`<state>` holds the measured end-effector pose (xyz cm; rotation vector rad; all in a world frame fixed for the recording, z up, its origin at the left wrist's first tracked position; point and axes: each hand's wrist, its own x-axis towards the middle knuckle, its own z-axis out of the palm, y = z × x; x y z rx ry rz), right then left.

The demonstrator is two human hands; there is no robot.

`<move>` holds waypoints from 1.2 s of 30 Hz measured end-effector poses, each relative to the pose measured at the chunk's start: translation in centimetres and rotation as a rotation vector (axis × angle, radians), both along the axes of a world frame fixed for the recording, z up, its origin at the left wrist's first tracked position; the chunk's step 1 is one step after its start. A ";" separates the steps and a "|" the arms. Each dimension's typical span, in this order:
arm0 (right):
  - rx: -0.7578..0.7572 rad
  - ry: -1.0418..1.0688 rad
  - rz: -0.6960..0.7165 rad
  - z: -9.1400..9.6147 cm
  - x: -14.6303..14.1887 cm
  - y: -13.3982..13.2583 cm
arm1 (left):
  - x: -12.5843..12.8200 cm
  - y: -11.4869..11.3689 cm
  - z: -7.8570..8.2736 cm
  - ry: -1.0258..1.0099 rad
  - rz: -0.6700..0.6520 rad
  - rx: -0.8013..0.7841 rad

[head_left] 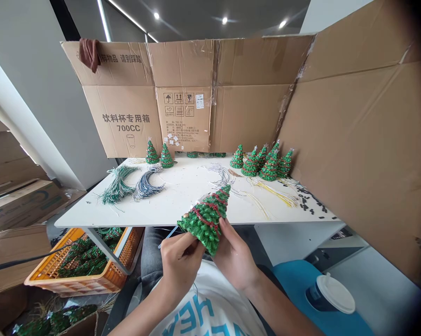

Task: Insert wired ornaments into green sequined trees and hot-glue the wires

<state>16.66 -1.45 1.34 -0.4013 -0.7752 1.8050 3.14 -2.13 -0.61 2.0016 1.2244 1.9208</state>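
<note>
The person's hands are working together just in front of the body, over the lap, with the left hand [180, 263] and right hand [235, 254] nearly touching as both close on a little green Christmas tree [205, 219]. The right hand's fingers are wrapping the tree's side, apparently steadying it, while the left hand is pressing against its lower edge and seems to be pinching a thin blue stick [169, 236], whose far end is poking out at about 11 o'clock. The tree is tilting, its tip pointing toward 1 o'clock, perhaps so that its underside stays within reach. It is a bumpy green cone, wound with a red garland. At about 8 o'clock, an orange basket [103, 277] is sitting low beside the person, holding more green trees within easy reach. At about 4 o'clock, a paper cup [331, 294] with a white lid is resting on a blue seat [301, 284]. Beyond the hands, a white table [182, 207] is carrying loose bundles of green wire [115, 186] at 11 o'clock and yellow wire [277, 196] at 1 o'clock, sorted apart, apparently for easy picking. Finished-looking small trees [270, 163] are standing along the far edge, against a cardboard box wall [182, 60].
</note>
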 end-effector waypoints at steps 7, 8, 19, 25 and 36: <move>0.013 0.024 0.000 -0.3 -0.2 -0.1 | 0.0 -0.1 0.0 -0.024 0.010 0.009; 0.014 0.025 -0.005 -0.3 -0.3 -0.2 | 0.0 -0.1 0.0 -0.028 0.008 0.000; -0.001 0.027 -0.047 -0.3 -0.4 -0.4 | 0.0 -0.1 -0.1 -0.071 -0.045 -0.153; 0.003 0.022 -0.054 -0.4 -0.4 -0.5 | 0.2 0.0 -0.6 -0.102 -0.058 -0.152; 0.013 0.069 -0.048 -0.4 -0.5 -0.6 | 0.5 -0.2 -1.2 -0.136 -0.034 -0.175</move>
